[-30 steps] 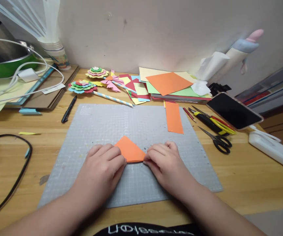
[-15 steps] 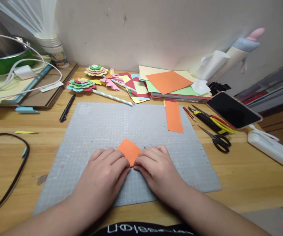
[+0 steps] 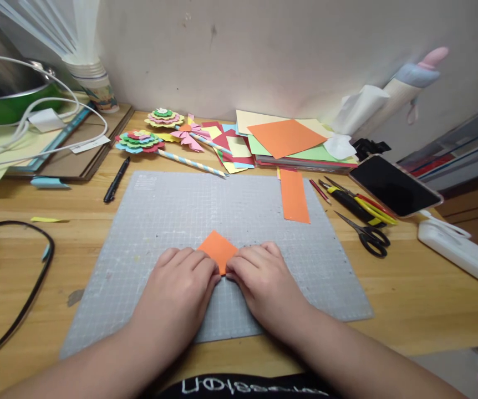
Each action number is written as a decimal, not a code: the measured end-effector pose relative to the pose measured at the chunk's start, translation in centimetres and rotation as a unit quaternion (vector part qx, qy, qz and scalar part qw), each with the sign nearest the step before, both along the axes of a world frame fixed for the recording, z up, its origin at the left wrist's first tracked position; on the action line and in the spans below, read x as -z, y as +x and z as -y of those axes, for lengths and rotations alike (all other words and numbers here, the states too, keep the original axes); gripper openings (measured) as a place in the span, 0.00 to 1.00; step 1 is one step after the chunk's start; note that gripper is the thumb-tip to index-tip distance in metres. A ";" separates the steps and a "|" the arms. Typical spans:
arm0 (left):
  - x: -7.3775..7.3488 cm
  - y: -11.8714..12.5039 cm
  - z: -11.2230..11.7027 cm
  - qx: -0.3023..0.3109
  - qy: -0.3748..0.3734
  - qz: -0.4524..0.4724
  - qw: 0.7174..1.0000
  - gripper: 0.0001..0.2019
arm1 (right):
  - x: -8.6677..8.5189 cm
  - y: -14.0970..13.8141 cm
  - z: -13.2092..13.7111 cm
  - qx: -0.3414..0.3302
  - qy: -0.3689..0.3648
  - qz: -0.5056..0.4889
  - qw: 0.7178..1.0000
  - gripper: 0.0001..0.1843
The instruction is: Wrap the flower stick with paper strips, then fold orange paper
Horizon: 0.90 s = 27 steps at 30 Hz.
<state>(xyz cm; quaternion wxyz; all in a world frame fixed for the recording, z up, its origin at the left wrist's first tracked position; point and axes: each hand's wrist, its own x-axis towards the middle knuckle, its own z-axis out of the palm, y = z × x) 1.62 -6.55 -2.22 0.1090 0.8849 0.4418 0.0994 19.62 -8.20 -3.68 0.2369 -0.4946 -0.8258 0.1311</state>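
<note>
A small orange sheet of paper [image 3: 218, 250] lies turned like a diamond on the grey cutting mat [image 3: 159, 210]. On its left near edge, my left hand [image 3: 181, 282] has its fingers bent and pinched on the paper. My right hand [image 3: 262, 280] pinches the opposite near edge in the same way. Both sets of fingertips almost meet at the corner closest to me. The fingers cover the paper's two lower sides, so any fold there is hidden. An orange paper strip [image 3: 295, 197] rests on the mat's far right part.
Right of the mat lie black scissors [image 3: 372, 241], a yellow-black cutter [image 3: 349, 205] and a phone [image 3: 395, 185]. Paper flowers on striped sticks [image 3: 191, 162] and stacked coloured paper [image 3: 289, 138] are at the back. A black pen [image 3: 117, 180] and black cable [image 3: 41, 282] lie left.
Both hands stay pinched on the orange paper, with only a very slight shift. The whole view has moved a little, showing more of the left side.
</note>
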 end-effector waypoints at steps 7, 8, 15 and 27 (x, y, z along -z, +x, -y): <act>-0.1 0.0 -0.1 0.010 -0.002 -0.008 1.000 0.10 | -0.6 0.7 0.4 0.035 -0.053 -0.020 0.998 0.06; 0.0 -0.1 -0.1 0.015 -0.001 -0.008 1.000 0.10 | -0.7 1.0 0.6 0.046 -0.057 -0.016 0.997 0.06; 0.0 -0.5 -0.1 0.056 0.008 0.011 0.998 0.10 | -0.6 1.8 2.3 0.070 -0.037 -0.023 0.997 0.06; 0.2 0.7 -0.3 0.031 -0.055 0.047 0.997 0.08 | -0.3 1.8 1.7 0.077 -0.058 -0.011 0.995 0.07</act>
